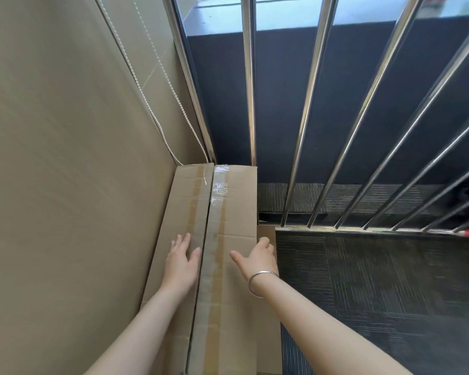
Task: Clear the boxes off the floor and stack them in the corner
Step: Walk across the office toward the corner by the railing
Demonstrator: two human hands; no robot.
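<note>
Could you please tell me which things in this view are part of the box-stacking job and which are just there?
Part of the job:
- top cardboard box, against the wall
- lower cardboard box, its edge showing underneath
- left hand, flat on the top box
- right hand, at its right edge

Just there:
- blind cord
- metal railing
- carpet tiles
- bracelet

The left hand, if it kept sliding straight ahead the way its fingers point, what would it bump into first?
Probably nothing soon: the left hand lies flat on the cardboard box, fingers pointing along its top. Beyond the box's far end stands the window frame in the corner, though depth is hard to judge.
</note>
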